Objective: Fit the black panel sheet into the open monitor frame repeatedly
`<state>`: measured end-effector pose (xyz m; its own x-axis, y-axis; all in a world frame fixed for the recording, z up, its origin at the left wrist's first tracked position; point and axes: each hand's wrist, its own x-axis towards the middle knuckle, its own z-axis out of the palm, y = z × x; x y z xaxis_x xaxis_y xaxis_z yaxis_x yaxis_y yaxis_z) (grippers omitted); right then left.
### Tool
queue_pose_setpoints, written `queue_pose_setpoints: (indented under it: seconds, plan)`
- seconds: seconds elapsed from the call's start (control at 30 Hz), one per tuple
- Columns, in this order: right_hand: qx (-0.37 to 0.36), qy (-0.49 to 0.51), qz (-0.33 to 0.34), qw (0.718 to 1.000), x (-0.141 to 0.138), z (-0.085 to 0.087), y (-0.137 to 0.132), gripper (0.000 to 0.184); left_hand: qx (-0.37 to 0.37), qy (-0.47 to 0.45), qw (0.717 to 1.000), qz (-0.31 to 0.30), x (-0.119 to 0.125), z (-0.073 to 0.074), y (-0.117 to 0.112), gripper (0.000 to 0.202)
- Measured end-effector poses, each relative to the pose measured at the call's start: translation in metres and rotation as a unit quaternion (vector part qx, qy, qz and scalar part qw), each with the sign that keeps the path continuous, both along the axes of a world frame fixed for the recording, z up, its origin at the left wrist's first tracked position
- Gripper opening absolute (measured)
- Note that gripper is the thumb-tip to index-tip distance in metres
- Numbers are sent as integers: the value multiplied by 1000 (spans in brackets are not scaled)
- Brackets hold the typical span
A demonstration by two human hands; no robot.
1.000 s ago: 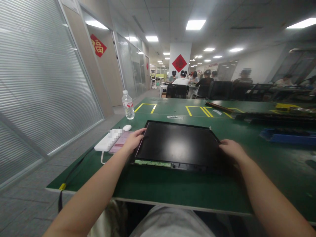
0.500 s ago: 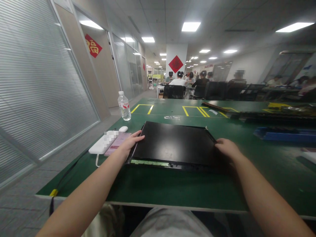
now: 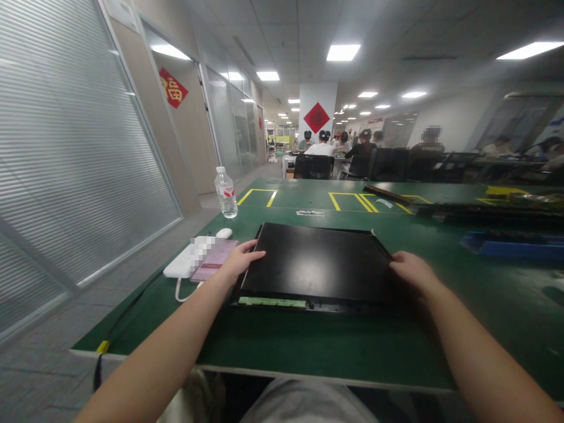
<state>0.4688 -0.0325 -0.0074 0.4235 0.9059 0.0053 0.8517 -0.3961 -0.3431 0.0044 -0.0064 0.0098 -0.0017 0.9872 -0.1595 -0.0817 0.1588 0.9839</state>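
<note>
A flat black display panel (image 3: 317,258) in a dark frame lies in front of me over the green table (image 3: 335,346). Along its near edge runs a light green circuit strip (image 3: 273,302). My left hand (image 3: 240,258) grips the panel's left edge, thumb on top of the screen and the other fingers along the side. On the opposite side my right hand (image 3: 412,270) is closed round the right edge, its fingers partly hidden beneath. Whether the panel rests fully on the table I cannot tell.
Left of the panel lie a phone (image 3: 215,261), a white power bank (image 3: 187,258) with a cable and a white mouse (image 3: 224,233). A water bottle (image 3: 226,194) stands behind them. To the right are a blue tray (image 3: 511,243) and long dark strips (image 3: 493,213). Several people sit farther back.
The whole view has shifted a little, so everything appears slightly lower and to the right. Both hands keep their hold on the display panel's sides.
</note>
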Motion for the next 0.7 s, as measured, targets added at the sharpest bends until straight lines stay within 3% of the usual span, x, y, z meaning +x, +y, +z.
queue_pose_setpoints:
  seconds: [0.23,0.57,0.7]
  plan:
    - [29,24,12,999,8,-7,4,31,6,-96,995,10,5,3,-4,61]
    - [31,51,4,998,7,-9,4,34,4,-106,994,-10,3,6,-5,75]
    - [39,58,-1,998,3,-8,3,43,32,-107,993,-47,2,10,-7,73]
